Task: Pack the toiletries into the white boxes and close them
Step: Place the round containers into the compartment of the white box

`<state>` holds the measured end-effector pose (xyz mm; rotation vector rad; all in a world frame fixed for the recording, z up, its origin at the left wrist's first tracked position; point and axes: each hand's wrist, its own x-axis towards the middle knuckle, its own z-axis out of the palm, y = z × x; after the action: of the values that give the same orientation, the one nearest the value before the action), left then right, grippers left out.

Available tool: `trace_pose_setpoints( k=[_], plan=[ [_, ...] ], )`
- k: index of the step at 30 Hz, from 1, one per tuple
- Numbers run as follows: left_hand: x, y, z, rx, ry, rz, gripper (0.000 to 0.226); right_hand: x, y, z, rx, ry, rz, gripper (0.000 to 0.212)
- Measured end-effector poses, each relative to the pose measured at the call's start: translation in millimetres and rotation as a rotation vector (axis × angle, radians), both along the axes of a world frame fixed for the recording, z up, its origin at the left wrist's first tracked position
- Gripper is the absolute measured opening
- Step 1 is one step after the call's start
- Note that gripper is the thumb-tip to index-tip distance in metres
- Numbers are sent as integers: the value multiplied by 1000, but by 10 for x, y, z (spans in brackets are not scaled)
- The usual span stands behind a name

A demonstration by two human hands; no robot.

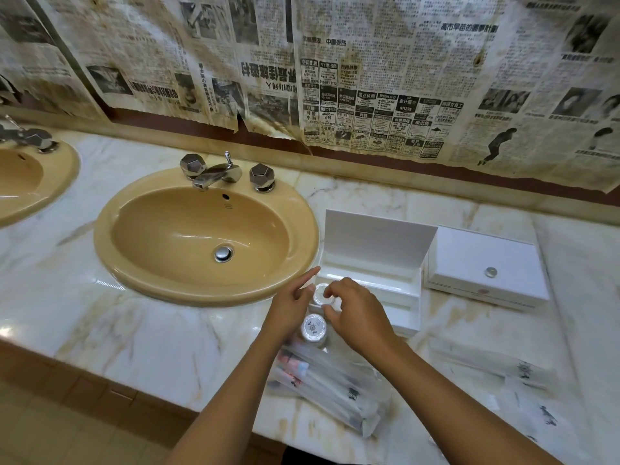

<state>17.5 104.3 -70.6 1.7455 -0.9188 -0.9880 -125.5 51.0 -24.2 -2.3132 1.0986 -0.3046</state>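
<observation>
Right hand (355,317) arched, fingertips pinching a small round container (324,293) at the open white box (372,290); left hand (292,307) beside it, forefinger extended, holding nothing visible.

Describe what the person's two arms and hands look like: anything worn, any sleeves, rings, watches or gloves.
Both forearms are bare up to the frame's lower edge; no sleeves show. The left hand and right hand wear no gloves. No watch, bracelet or ring is visible on either wrist or on the fingers in view.

Two white boxes (369,276), two sinks (204,236)
</observation>
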Motion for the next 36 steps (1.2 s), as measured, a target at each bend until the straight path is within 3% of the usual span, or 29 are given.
trace_pose_setpoints(
  k=[10, 23, 36],
  plan=[
    [28, -7, 9, 4, 56, -6, 36, -58, 195, -16, 16, 79, 298, 20],
    [16, -1, 63, 10, 45, -10, 36, 1, 194, -110, -23, 169, 347, 10],
    [39, 1, 24, 14, 48, -18, 37, 25, 204, -44, -45, 220, 334, 21]
  ],
)
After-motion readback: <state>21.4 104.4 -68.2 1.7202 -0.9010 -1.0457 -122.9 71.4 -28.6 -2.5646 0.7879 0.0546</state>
